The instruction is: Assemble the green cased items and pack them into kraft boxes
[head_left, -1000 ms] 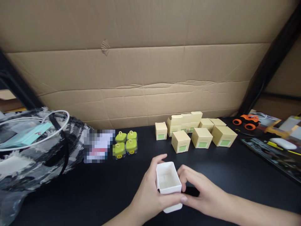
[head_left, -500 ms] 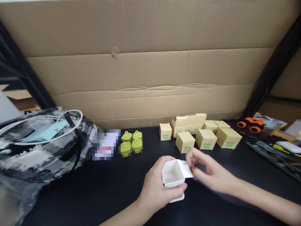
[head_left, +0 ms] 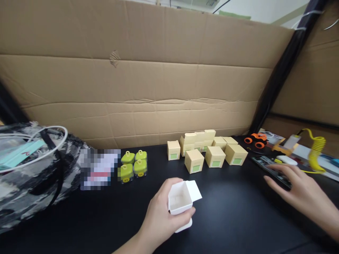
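Observation:
My left hand (head_left: 161, 213) grips a small white-lined box (head_left: 180, 197) around its sides. The box's mouth faces up toward me, nothing shows inside, and one flap sticks out to the right and another below. Over at the right, my right hand (head_left: 302, 187) is empty, fingers apart, above a dark flat device with a glossy surface (head_left: 267, 167); I cannot tell whether they touch. Beyond the held box stand several closed yellowish cartons (head_left: 194, 162) with green labels. Several green-lidded clear containers (head_left: 140, 167) with loop handles are grouped to their left.
A camouflage-patterned bag (head_left: 34, 190) with a white cable lies at the left, beside a blurred-out sheet (head_left: 102, 169). At the right are an orange toy truck (head_left: 256, 140), a white mouse-like object (head_left: 287, 160) and a yellow coiled cord (head_left: 316, 151). A cardboard wall (head_left: 148, 84) closes off the back.
My right hand has let go of the box's flap and moved right, its fingers spreading. My left hand still holds the box. The camera view has swung to the right.

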{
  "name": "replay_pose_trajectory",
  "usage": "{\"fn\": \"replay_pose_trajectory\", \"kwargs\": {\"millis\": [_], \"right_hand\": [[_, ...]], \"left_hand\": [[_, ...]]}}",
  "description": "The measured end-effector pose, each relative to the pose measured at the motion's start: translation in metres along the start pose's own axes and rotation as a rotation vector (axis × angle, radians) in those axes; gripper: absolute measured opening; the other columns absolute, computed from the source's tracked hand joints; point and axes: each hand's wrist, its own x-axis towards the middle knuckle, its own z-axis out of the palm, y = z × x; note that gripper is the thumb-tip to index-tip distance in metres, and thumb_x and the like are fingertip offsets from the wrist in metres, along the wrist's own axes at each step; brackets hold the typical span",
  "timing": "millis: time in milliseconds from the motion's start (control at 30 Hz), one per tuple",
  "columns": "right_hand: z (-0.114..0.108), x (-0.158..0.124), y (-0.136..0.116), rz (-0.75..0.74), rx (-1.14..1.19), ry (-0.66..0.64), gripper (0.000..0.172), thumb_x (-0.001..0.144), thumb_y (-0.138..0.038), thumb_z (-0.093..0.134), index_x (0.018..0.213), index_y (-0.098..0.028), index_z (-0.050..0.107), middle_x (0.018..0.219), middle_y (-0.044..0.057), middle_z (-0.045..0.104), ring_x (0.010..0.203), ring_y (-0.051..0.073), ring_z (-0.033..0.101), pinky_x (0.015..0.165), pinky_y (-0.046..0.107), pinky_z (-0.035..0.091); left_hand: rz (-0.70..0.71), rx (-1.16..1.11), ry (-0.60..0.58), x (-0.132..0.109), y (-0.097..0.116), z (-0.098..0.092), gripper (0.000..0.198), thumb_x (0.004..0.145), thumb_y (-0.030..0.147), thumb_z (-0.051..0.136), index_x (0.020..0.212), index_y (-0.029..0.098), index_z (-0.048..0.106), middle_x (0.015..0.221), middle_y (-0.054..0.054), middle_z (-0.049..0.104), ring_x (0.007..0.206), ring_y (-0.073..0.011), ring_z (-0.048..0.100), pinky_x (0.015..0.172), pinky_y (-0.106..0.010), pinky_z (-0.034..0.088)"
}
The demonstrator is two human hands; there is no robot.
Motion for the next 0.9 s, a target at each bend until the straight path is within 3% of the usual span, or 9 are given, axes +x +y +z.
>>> {"fn": "replay_pose_trajectory", "kwargs": {"millis": [133, 267, 633, 900], "right_hand": [[0.004, -0.02, 0.045, 0.335, -0.22, -0.15, 0.062, 0.068, -0.067, 0.043, 0.108, -0.02, 0.052, 0.106, 0.017, 0.058, 0.099, 0.039, 0.057, 0.079, 0.047, 0.045], [0.004, -0.025, 0.052, 0.527, -0.234, -0.234, 0.072, 0.069, -0.073, 0.041, 0.115, -0.019, 0.048, 0.11, 0.022, 0.057, 0.101, 0.041, 0.057, 0.077, 0.048, 0.044], [-0.002, -0.026, 0.045, 0.531, -0.174, -0.284, 0.062, 0.079, -0.065, 0.036, 0.118, -0.019, 0.046, 0.1, 0.019, 0.059, 0.096, 0.038, 0.06, 0.079, 0.043, 0.045], [0.003, -0.027, 0.051, 0.534, -0.147, -0.279, 0.061, 0.075, -0.065, 0.037, 0.113, -0.018, 0.049, 0.101, 0.019, 0.058, 0.098, 0.038, 0.059, 0.081, 0.043, 0.045]], "left_hand": [[-0.001, -0.023, 0.047, 0.0, 0.002, 0.001, 0.04, 0.063, 0.022, 0.068, 0.101, 0.026, 0.054, 0.082, 0.002, 0.065, 0.071, -0.0192, 0.062, 0.065, -0.028, 0.047], [0.0, -0.033, 0.066, -0.001, 0.004, 0.002, 0.039, 0.063, 0.023, 0.068, 0.099, 0.026, 0.056, 0.081, 0.002, 0.066, 0.071, -0.0192, 0.063, 0.065, -0.028, 0.048], [-0.027, -0.045, 0.083, -0.002, 0.007, 0.004, 0.04, 0.063, 0.026, 0.069, 0.1, 0.026, 0.055, 0.075, 0.004, 0.063, 0.065, -0.0176, 0.06, 0.062, -0.028, 0.047], [-0.037, -0.04, 0.056, -0.002, 0.006, 0.003, 0.041, 0.064, 0.026, 0.068, 0.102, 0.026, 0.053, 0.075, 0.003, 0.062, 0.067, -0.0186, 0.06, 0.064, -0.029, 0.047]]}}
